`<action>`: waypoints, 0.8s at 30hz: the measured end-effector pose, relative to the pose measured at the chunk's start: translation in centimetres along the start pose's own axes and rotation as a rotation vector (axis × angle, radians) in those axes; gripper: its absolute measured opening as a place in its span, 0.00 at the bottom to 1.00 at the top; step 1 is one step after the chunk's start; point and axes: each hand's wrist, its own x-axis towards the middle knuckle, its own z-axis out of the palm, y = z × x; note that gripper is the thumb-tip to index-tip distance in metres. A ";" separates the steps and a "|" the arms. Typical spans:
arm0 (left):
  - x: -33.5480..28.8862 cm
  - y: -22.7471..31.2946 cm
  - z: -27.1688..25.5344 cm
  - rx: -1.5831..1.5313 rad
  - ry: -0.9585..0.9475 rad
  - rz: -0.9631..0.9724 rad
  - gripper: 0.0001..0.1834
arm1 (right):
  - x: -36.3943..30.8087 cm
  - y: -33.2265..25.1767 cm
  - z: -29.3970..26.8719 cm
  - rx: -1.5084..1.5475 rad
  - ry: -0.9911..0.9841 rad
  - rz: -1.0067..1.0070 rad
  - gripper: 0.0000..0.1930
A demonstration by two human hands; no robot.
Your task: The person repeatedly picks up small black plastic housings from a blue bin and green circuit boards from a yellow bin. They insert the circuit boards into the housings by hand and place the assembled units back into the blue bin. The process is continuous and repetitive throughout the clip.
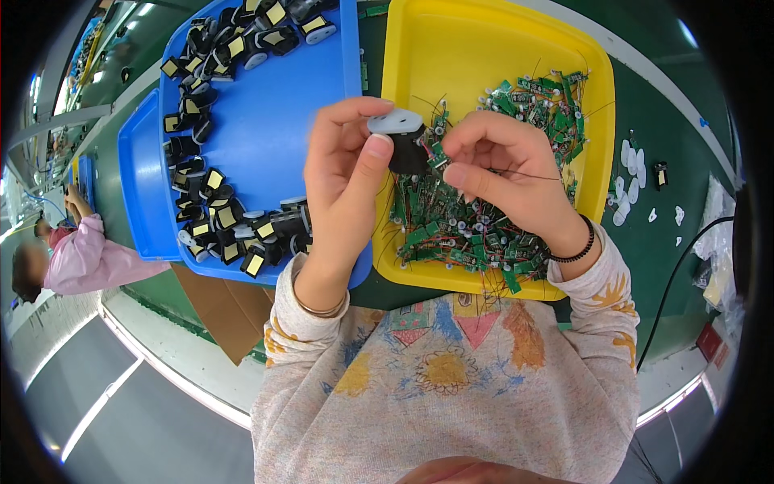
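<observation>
Between the thumb and fingers of my left hand (pixel 343 177) is a small black housing with a pale grey oval cap (pixel 395 123), cap upward. Close against its right side, my right hand (pixel 516 169) pinches a small green circuit board (pixel 437 156) with thin wires. Whether the board sits inside the housing or only touches it, I cannot tell. Both hands are raised over the inner edges of two trays. The yellow tray (pixel 435 40) on the right holds a heap of similar boards (pixel 459 230). In the blue tray (pixel 266 121) on the left lie many black housings (pixel 228 211), several showing cream-coloured pads.
White oval pieces (pixel 633 177) and a small black part (pixel 661 175) lie on the green table at right. Near them are a black cable (pixel 671 294) and clear plastic bags (pixel 714 234). Cardboard (pixel 226 306) sticks out below the blue tray. A person in pink (pixel 97 254) sits far left.
</observation>
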 end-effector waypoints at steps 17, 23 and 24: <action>-0.2 -0.4 0.2 -0.059 -0.103 -0.132 0.26 | 0.1 0.9 0.3 0.334 0.097 0.099 0.06; -0.3 -0.5 0.2 -0.019 -0.087 -0.117 0.25 | 0.1 0.9 0.5 0.339 0.106 0.093 0.05; -0.4 -0.5 0.3 -0.017 -0.082 -0.119 0.25 | 0.1 0.9 0.5 0.338 0.113 0.088 0.05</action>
